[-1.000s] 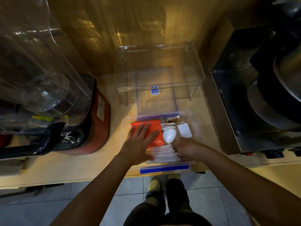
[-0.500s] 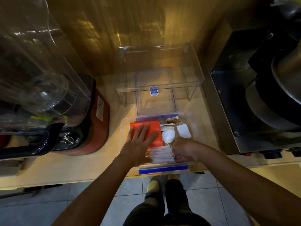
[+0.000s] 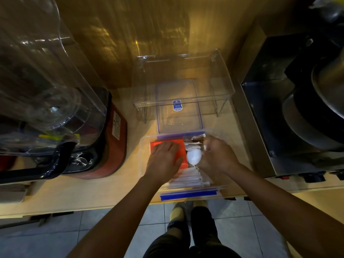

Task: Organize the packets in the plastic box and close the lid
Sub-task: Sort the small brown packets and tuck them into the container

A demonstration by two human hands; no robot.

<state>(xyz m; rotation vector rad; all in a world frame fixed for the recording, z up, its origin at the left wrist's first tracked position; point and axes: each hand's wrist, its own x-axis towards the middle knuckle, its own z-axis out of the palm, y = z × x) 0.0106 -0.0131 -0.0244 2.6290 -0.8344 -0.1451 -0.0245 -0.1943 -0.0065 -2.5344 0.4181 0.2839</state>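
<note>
A: What are the fingers doing?

B: The left hand [image 3: 163, 161] is lying flat, fingers spread and pressing down on the orange packet [image 3: 181, 146], gripping nothing. I judge it is pinning that packet so it does not slide. The right hand [image 3: 216, 157] is blurred; its fingers are curling near some small white thing at its twelve o'clock, but whether they are actually closing on it I cannot tell.

A: And around them?

B: Between the hands a white rounded pouch [image 3: 194, 156] is lying. At six o'clock from it a stack of white sachets [image 3: 188, 178] is sitting, long axes running nine to three. A brown sachet [image 3: 198, 138] is resting at the box's far edge.

A: Where is the box itself?

B: The plastic box [image 3: 142, 155] is sitting at the counter's [image 3: 74, 194] near edge, straight ahead of the person, its blue clasp [image 3: 188, 194] at six o'clock. Its long axis is running six to twelve.

A: The lid?

B: The lid [image 3: 178, 105] is lying off the box at twelve o'clock, partly under a clear acrylic stand [image 3: 221, 75], pointing the same way. Closing looks not yet begun.
</note>
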